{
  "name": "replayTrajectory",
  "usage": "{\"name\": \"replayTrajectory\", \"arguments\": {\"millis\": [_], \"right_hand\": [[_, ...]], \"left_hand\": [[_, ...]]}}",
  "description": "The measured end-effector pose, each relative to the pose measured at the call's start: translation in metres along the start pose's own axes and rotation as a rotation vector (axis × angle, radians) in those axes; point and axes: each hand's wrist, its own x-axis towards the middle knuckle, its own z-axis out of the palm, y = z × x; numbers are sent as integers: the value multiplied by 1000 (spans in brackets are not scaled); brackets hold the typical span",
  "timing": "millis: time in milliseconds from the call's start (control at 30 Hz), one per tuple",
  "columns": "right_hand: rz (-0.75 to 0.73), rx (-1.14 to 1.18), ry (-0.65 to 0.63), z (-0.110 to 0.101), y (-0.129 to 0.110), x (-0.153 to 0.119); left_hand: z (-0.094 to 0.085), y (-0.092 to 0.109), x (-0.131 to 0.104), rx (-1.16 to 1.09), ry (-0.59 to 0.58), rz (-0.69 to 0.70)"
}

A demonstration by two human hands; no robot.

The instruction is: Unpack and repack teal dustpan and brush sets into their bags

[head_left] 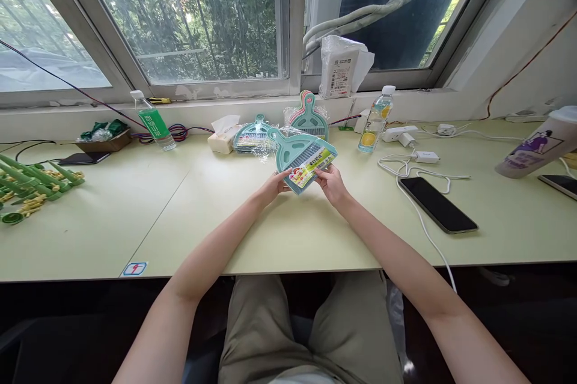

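A mint-green dustpan [288, 146] with a small brush set in it and a bright yellow-green label is held tilted above the table. My left hand [271, 187] grips its lower left edge, thumb on top. At its right corner, my right hand [332, 185] pinches the rim beside the label. Just behind stands a plastic-wrapped dustpan set [256, 133] in the same green, lying near the wall. Another group of dustpans [308, 116], green with pink edges behind, leans upright against the sill in clear wrap.
A water bottle [155, 122] and a tissue pack [224, 134] stand left of the dustpans. To the right are a drink bottle [375, 122], white cables [406, 170], a black phone [437, 204] and a tumbler [534, 146]. Green stalk-like pieces [33, 182] lie far left.
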Motion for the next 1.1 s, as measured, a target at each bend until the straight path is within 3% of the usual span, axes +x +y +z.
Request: {"name": "replayTrajectory", "arguments": {"millis": [133,267,333,400,467,533,600,700,833,967,1100], "right_hand": [[-10,7,12,1,-2,0],[-4,10,34,0,-2,-1],[2,1,37,0,-1,0],[2,-16,35,0,0,0],[-2,-31,29,0,1,0],[-3,-43,16,1,2,-1],[0,-51,-5,2,3,-1],[10,-71,-34,3,4,-2],[29,-112,-33,2,8,-1],[51,-122,-6,0,12,1],[29,-134,1,-1,12,2]], "left_hand": [[4,1,-1,10,-33,-8],[5,-3,4,-35,90,97],[4,-4,6,4,219,164],[2,-2,4,137,465,275],[1,3,-2,389,707,460],[3,9,-8,715,774,657],[8,13,-12,1004,692,766],[15,10,-13,1206,514,766],[16,-3,-10,1123,276,645],[13,-7,-11,952,233,541],[12,-7,-13,990,195,524]]}}
